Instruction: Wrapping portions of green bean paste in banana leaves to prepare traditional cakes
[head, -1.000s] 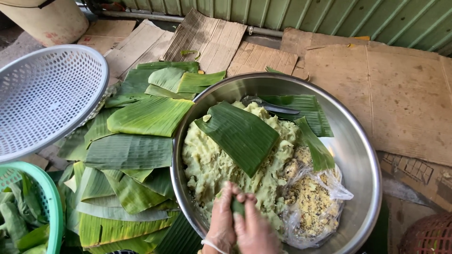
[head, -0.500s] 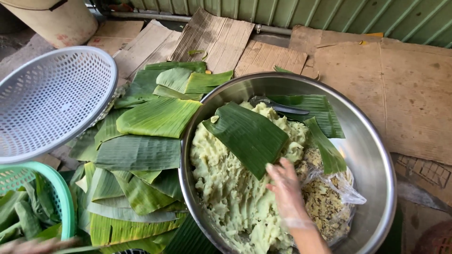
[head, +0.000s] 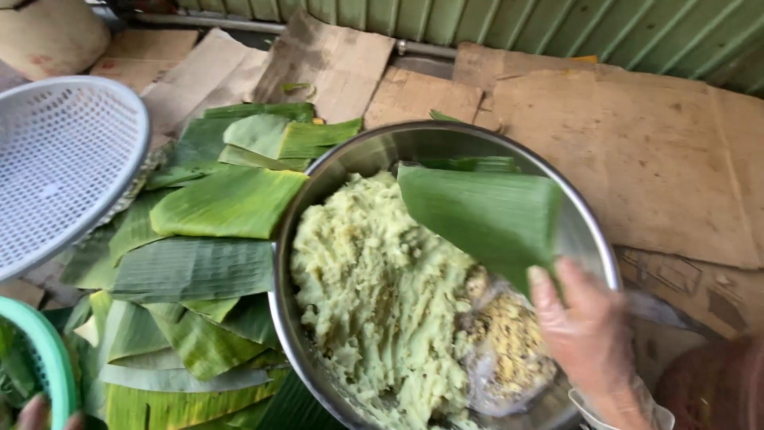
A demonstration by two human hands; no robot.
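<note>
My right hand, in a thin clear glove, grips the lower corner of a green banana leaf piece and holds it lifted over the right side of a large steel bowl. The bowl holds a mound of pale green sticky dough. Beside the dough lies a clear plastic bag of yellow crumbly filling. Only the fingertips of my left hand show at the bottom left corner, next to a green plastic basket; its grip is hidden.
A pile of cut banana leaves lies left of the bowl. A white mesh basket stands tilted at far left. Flattened cardboard covers the ground behind and to the right, before a green corrugated wall.
My right hand has lifted the banana leaf off the dough and carried it to the right side of the bowl. My left hand has gone to the bottom left by the green basket.
</note>
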